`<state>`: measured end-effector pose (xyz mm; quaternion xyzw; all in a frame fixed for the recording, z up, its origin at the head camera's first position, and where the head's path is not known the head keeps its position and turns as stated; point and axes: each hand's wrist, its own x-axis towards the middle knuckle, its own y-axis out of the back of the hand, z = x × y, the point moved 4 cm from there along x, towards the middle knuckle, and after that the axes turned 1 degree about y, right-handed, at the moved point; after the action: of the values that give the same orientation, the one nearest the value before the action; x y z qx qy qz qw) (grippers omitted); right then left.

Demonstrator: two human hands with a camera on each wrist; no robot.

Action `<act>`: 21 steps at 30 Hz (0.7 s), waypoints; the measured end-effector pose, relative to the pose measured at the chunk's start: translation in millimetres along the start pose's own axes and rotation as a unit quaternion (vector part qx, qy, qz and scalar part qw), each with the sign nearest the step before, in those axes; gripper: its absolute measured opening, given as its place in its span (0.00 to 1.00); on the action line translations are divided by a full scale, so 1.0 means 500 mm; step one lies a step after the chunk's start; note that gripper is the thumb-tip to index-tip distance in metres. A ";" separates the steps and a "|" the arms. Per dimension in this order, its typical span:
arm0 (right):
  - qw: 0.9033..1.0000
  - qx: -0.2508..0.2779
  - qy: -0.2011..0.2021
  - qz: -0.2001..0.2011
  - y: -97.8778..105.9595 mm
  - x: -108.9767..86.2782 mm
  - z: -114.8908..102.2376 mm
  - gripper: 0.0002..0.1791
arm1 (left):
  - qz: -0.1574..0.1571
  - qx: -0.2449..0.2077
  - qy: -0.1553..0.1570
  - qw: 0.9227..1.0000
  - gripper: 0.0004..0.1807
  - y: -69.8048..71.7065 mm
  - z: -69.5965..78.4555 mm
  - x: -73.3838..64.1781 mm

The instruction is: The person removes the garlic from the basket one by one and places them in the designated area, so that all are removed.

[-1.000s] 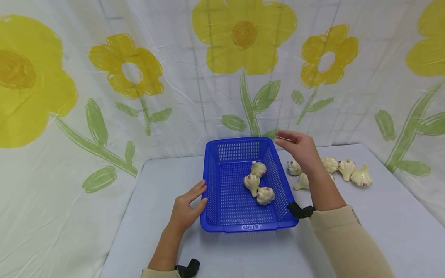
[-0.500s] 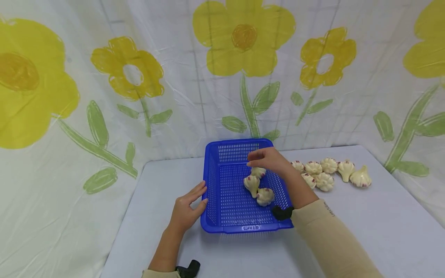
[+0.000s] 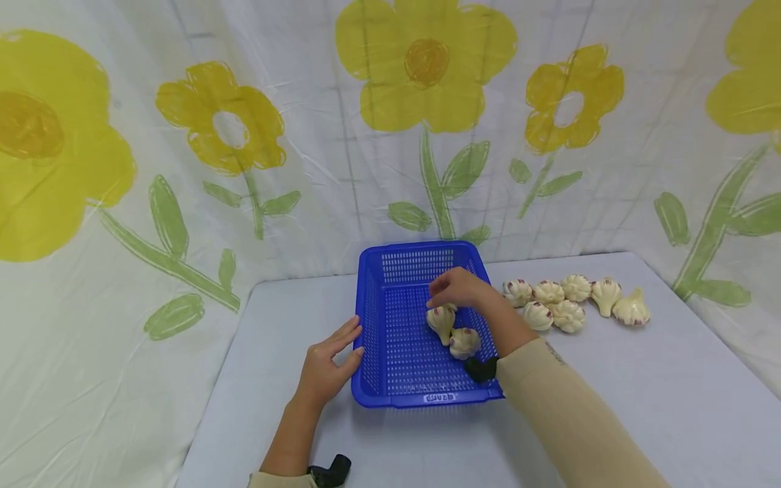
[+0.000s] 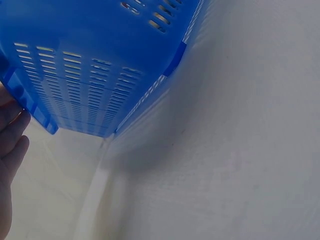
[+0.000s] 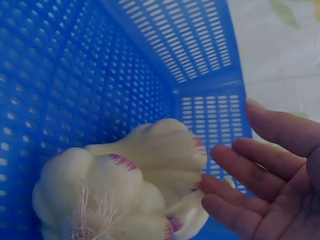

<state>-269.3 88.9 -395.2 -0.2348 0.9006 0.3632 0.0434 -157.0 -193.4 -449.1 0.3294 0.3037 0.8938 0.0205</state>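
Observation:
A blue slotted plastic basket (image 3: 403,400) stands on the table with several white, purple-marked garlic bulbs (image 3: 466,343) inside, on its right half. My left hand (image 3: 329,369) touches the basket's left rim with fingers fairly straight; in the left wrist view its fingertips meet the rim's edge. Over the basket is my right hand (image 3: 460,288), above the farthest bulb, which it mostly hides. In the right wrist view the right hand (image 5: 270,185) has its fingers loosely extended beside the garlic bulbs (image 5: 160,150). Whether a fingertip touches one, I cannot tell.
Several more garlic bulbs (image 3: 569,316) lie in a loose group on the white table (image 3: 641,379), right of the basket. A white curtain (image 3: 317,135) with yellow flowers hangs behind the table.
My right hand has moved left and down from above the basket's right rim to over the farthest bulb inside. The left hand stays at the left rim.

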 end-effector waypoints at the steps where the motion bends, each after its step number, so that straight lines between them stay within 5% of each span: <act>1: 1.000 -0.006 0.000 -0.003 -0.002 0.001 0.000 0.30 | 0.000 -0.002 0.000 1.000 0.23 0.000 0.000 0.000; 21: 0.998 -0.054 -0.034 -0.009 -0.026 0.026 0.012 0.32 | 0.015 -0.001 -0.019 1.000 0.23 0.000 0.002 0.002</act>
<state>-275.5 79.8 -411.0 -0.2329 0.8753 0.4190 0.0642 -157.0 -192.5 -448.1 0.3511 0.2973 0.8878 0.0129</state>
